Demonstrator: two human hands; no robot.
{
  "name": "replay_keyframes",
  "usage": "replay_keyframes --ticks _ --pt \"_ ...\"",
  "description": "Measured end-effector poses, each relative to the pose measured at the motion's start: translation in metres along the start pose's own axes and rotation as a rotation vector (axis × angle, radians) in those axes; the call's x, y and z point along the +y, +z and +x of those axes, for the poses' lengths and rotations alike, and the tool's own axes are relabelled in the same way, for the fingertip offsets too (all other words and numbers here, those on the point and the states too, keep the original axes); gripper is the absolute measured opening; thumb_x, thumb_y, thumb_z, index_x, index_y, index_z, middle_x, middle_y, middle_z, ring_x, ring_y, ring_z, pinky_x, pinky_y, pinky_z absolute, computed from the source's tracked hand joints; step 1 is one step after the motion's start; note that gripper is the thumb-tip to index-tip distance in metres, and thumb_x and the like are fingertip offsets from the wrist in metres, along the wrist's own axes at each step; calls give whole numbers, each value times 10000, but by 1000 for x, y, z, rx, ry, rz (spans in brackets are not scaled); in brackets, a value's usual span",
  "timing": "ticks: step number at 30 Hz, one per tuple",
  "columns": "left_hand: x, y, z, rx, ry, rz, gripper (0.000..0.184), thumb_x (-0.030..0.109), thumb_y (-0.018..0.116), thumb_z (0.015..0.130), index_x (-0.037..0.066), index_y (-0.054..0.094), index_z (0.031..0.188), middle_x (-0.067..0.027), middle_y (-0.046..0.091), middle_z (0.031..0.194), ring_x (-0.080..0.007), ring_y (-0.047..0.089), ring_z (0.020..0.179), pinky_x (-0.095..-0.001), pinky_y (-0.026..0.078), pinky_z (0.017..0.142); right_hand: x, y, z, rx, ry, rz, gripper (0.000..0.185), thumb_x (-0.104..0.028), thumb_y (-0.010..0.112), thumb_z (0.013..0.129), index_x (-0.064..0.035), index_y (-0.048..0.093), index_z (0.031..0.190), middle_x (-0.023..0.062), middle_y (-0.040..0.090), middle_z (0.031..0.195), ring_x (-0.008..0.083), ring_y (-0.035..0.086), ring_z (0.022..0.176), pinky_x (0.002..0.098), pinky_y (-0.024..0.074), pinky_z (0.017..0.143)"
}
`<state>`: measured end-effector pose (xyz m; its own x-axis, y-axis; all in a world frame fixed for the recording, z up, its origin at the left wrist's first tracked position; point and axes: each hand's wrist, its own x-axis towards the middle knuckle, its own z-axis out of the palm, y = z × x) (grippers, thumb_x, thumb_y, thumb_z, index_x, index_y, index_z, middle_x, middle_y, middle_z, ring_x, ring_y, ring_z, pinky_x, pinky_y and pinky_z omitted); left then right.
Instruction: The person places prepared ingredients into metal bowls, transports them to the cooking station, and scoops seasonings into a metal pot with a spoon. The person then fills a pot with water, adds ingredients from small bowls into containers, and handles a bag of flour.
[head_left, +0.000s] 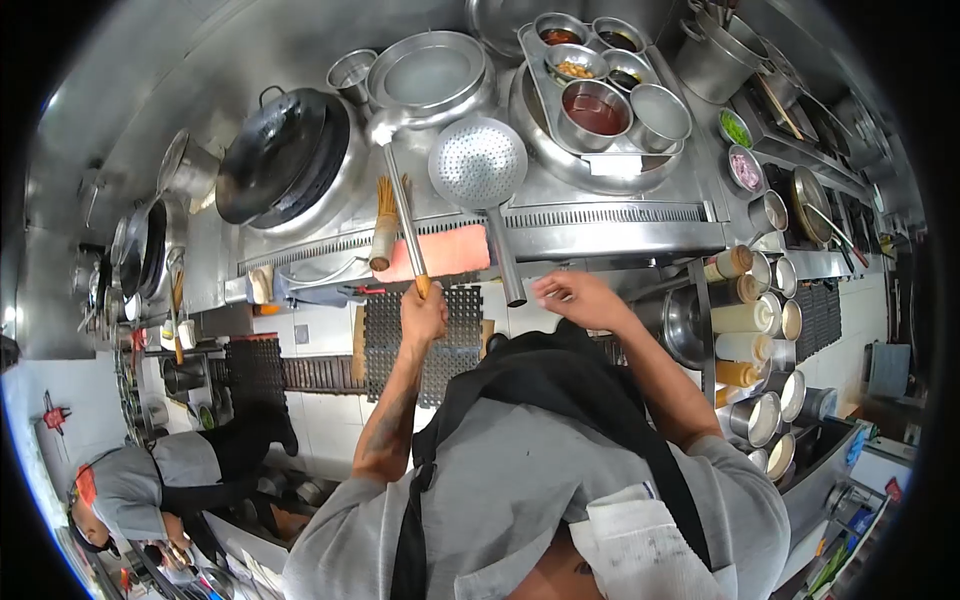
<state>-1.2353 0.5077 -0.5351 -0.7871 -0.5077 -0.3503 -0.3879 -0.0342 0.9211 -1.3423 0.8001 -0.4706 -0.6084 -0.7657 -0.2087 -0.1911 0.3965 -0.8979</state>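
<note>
My left hand is wrapped round the wooden end of a long-handled metal ladle, whose small bright head points away toward the back of the range. Just right of the ladle, a perforated skimmer lies with its grey handle hanging over the range's front edge. My right hand hovers beside the end of that handle, fingers apart, holding nothing. Between ladle and skimmer is a folded orange-pink cloth on the front ledge. A bamboo wok brush stands close on the ladle's left.
Stacked black woks sit at the left, a wide metal pan at the back. A tray carries several bowls of sauces. Squeeze bottles line a shelf at right. Another person works at lower left.
</note>
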Motion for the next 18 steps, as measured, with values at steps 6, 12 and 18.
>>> replay_keyframes --ticks 6,12,18 --pt "114 70 -27 -383 284 -69 687 470 460 987 -28 340 1447 -202 477 1352 -298 479 1229 -384 323 1079 -44 5 31 -289 194 1373 369 -306 605 948 -86 529 1235 67 629 844 164 626 703 307 538 631" --pt "-20 115 34 -324 -355 -15 566 388 487 985 66 339 1426 -170 597 1104 -229 588 903 -391 504 750 -64 -82 -43 297 231 908 278 -201 545 974 -76 473 1212 -12 438 699 77 400 457 243 348 403" --pt "-13 117 44 -304 -389 -534 231 264 399 1024 83 456 1155 -63 539 754 -139 494 532 -283 454 466 -25 -152 -128 722 351 424 330 -146 543 939 -46 472 1245 60 524 716 165 525 516 344 452 468"
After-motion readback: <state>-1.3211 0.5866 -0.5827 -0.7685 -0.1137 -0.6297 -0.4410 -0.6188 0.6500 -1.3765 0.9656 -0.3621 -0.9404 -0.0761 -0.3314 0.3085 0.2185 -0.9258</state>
